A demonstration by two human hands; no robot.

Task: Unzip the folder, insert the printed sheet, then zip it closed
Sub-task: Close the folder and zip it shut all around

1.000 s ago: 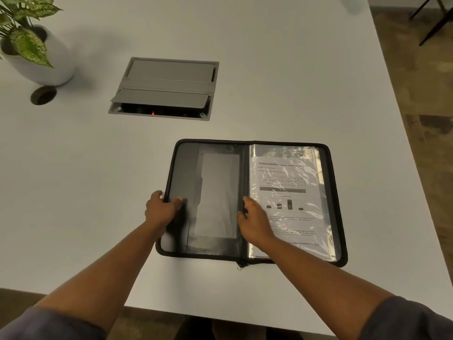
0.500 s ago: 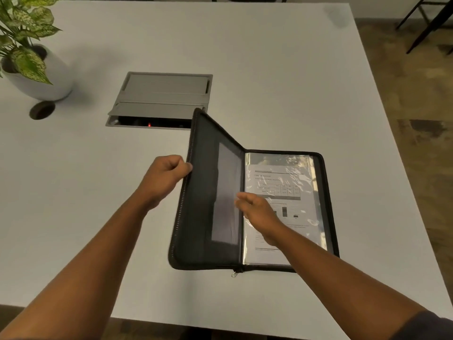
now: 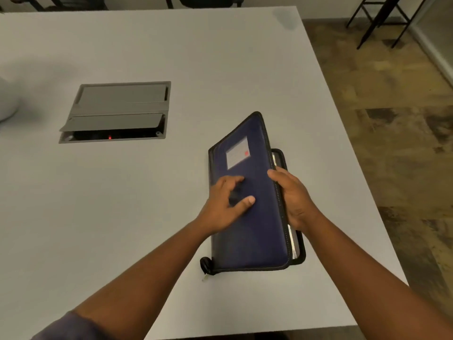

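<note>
Head view: your folder (image 3: 247, 207) sits near the table's (image 3: 147, 217) right edge, with plenty of bare white top to the left. Its dark blue cover is tilted, nearly closed, and the zipper edge still gapes on the right. Your left hand (image 3: 226, 204) lies flat on the cover with fingers spread, gripping nothing. Your right hand (image 3: 293, 195) curls around the open edge, thumb on top. A grey cable hatch (image 3: 117, 111) sits well apart, and there's mottled brown floor (image 3: 397, 148) beyond.
</note>
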